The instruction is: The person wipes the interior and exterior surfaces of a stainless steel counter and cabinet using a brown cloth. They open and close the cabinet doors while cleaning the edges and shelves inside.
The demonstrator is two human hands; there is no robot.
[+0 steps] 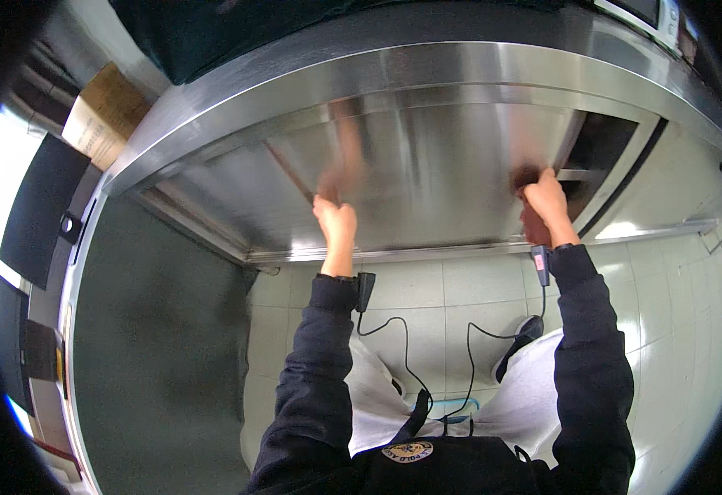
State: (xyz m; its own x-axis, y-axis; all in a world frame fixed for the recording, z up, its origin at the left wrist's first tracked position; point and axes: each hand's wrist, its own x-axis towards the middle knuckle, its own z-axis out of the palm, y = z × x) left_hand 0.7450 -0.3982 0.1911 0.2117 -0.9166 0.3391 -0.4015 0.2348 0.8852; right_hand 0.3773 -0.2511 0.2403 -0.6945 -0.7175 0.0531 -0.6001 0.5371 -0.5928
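Observation:
My left hand is closed in front of a stainless-steel sliding cabinet door. A thin brown stick runs from its fingers up and to the left, close to the metal; its exact kind is unclear. My right hand grips a reddish-brown cloth by the door's right edge. Part of the cloth hangs below the fingers. Just right of this hand, a dark opening shows the cabinet's inside. Blurred reflections of both hands appear in the steel.
The steel counter edge curves above the cabinet. A cardboard box stands at the upper left, near a dark grey panel. Cabled devices hang near both wrists, the right one over the tiled floor. A screened device sits upper right.

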